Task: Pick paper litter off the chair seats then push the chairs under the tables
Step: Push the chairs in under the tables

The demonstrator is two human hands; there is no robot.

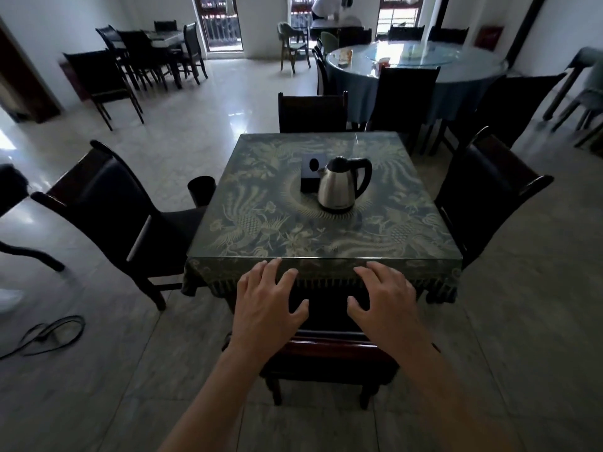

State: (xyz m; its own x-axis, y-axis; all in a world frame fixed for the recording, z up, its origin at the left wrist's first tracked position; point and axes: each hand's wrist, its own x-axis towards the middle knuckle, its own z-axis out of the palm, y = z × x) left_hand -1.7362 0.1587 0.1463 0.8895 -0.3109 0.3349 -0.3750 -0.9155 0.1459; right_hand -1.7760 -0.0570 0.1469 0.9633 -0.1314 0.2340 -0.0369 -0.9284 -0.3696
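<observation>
A dark wooden chair (329, 350) stands directly below me, its seat tucked under the near edge of the square table (424, 223) with the patterned cloth. My left hand (267, 301) and my right hand (385, 298) hover above the chair, fingers spread and holding nothing. Their fingertips reach the table's near edge; I cannot tell if they touch it. Another dark chair (111, 210) sits at the table's left, a third (486, 194) at its right, a fourth (311, 112) at the far side. No paper litter shows on the visible seats.
A steel kettle (342, 187) and a dark tissue box (311, 171) stand mid-table. A black bin (200, 189) sits by the left chair. A cable (49, 334) lies on the floor at left. A round table (414, 63) with chairs is behind; a person (329, 8) stands far back.
</observation>
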